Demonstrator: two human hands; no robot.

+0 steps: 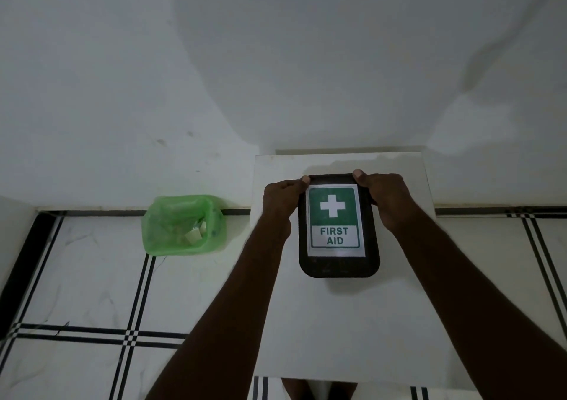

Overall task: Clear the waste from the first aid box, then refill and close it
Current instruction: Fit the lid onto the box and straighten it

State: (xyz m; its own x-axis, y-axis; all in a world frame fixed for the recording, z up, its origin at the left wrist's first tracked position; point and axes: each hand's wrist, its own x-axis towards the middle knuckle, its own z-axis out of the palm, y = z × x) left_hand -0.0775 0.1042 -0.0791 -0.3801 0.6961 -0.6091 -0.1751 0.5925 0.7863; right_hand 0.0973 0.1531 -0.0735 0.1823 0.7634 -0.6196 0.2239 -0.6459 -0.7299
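A black first aid box [339,266] with a green and white "FIRST AID" label lies flat on a white table [343,332], its lid down. My left hand [280,201] grips the box's far left corner, thumb on top. My right hand [383,198] grips the far right corner the same way. To the left, on the floor, stands a bin [184,224] lined with a green bag, with some white scraps of waste inside.
The white table stands against a white wall [276,62]. The floor [86,292] is white tile with black stripes. The bin sits close to the wall, left of the table's edge.
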